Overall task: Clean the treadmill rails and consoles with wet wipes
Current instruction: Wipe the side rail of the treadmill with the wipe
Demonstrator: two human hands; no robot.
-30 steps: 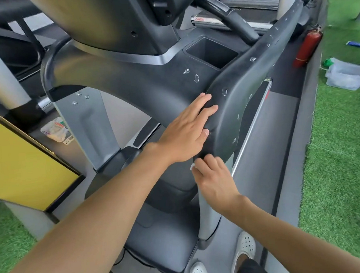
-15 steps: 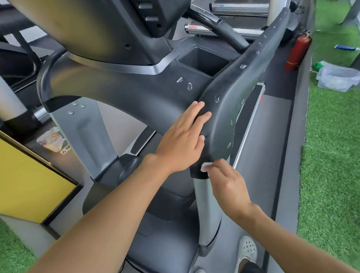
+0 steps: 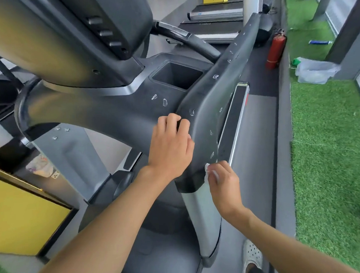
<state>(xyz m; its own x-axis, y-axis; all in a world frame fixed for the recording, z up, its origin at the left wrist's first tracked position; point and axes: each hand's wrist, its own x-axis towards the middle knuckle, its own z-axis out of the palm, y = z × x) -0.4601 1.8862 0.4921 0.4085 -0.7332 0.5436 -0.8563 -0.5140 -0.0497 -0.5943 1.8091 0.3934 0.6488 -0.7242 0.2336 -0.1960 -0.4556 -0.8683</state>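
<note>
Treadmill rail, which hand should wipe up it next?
Right. The right hand pinches the wet wipe at the rail, near its lower end; the left hand holds no wipe.

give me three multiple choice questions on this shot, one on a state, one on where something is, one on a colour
1. How is the left hand? A fingers curled, on the rail; B hanging at the person's side; C flat, raised in the air.
2. Where is the white wipe? A in the left hand; B in the right hand, at the rail's lower end; C draped over the rail's top.
3. What colour is the fire extinguisher? A blue; B yellow; C red.

Answers: 1 A, its bent fingers lie on the rail. 2 B, the right hand pinches the wipe against the rail's lower end. 3 C, its body is red.
</note>
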